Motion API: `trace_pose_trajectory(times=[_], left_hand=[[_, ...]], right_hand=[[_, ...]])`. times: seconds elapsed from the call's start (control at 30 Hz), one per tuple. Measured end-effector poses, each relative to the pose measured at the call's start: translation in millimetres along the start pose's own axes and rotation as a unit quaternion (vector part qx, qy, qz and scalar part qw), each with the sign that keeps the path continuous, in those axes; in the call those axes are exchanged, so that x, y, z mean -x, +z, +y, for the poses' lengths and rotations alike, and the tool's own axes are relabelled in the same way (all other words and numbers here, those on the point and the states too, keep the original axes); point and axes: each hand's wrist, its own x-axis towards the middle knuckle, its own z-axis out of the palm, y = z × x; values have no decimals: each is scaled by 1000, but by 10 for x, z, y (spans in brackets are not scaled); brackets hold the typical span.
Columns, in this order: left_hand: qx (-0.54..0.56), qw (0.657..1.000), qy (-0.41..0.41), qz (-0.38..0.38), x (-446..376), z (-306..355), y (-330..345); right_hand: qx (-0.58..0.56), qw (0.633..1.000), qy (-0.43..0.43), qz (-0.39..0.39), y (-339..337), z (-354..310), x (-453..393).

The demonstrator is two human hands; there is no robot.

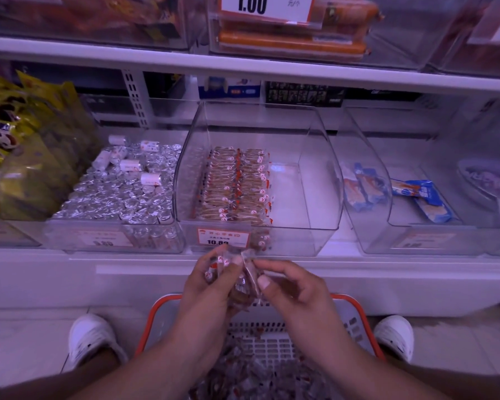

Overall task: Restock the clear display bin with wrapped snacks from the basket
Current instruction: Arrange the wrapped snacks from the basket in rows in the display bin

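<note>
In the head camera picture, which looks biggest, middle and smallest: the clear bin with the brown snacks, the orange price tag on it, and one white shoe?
1. Clear bin: by far the biggest.
2. White shoe.
3. Orange price tag: a bit smaller than the shoe.

The shoe sits lower and farther from the camera, so places 2 and 3 are unsure.

Two bare forearms enter from 6 o'clock, no sleeves, watch or bands visible. Left hand [211, 287] and right hand [298, 287] bare, no gloves or rings seen; nails short. White shoes: left shoe [93, 339] at 8 o'clock, right shoe [394, 336] at 4 o'clock, rounded toes, small dark marks on uppers. Bare lower legs above both.
</note>
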Motion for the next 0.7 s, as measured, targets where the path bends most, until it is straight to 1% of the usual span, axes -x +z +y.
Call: trace_pose_trajectory(times=[0.1,0.17,0.23,0.3,0.37,0.43,0.53,0.63,0.7], left_hand=[[-19,1000,21,-10,42,-43,17],[-23,999,30,-6,41,-63,11],[-21,999,29,-17,27,-53,-8],[-35,998,39,-40,29,-19,-29],[-91,992,76,-47,50,10,-39],[-165,978,124,-41,71,16,-44],[-216,962,163,-25,83,29,-50],[-244,951,188,-33,88,72,-43],[-268,942,196,-43,102,95,-25]], right_hand=[[-86,993,80,16,-18,5,-38],[-157,976,148,20,-12,28,-40],[-221,956,194,-13,-35,31,-55],[-271,937,213,-64,-82,-3,-83],[-300,922,230,-89,-110,-19,-103],[-321,909,245,-102,-93,-11,-95],[-345,886,274,-143,-57,20,-54],[-347,876,269,-202,-53,-54,-41],[-364,871,247,-219,-50,-88,-47]])
